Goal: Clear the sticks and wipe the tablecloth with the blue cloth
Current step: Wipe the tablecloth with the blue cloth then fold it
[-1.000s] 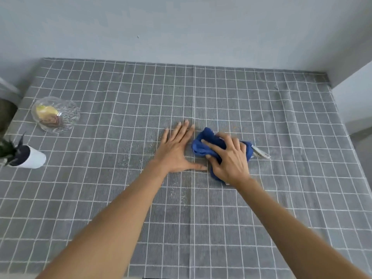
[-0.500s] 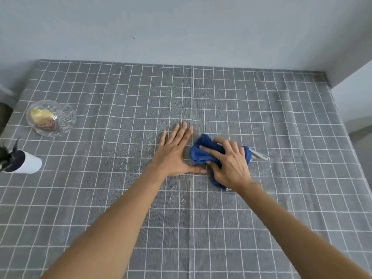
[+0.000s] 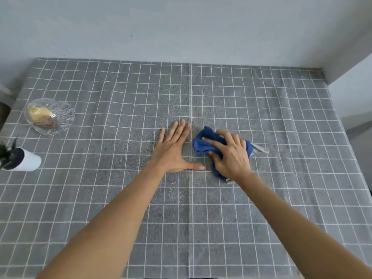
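Blue cloth (image 3: 203, 144): bunched on the grey checked tablecloth (image 3: 261, 109), mid-surface, my right hand (image 3: 231, 156) clenched over it. My left hand (image 3: 173, 151): flat beside it, fingers spread, grip released.

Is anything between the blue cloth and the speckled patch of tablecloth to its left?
Yes. The left hand lies flat on the grey checked tablecloth, between the crumpled blue cloth under the right hand and the pale specks farther left.

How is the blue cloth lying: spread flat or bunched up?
Bunched up. The blue cloth sits in a crumpled wad under the right hand, pressed onto the tablecloth.
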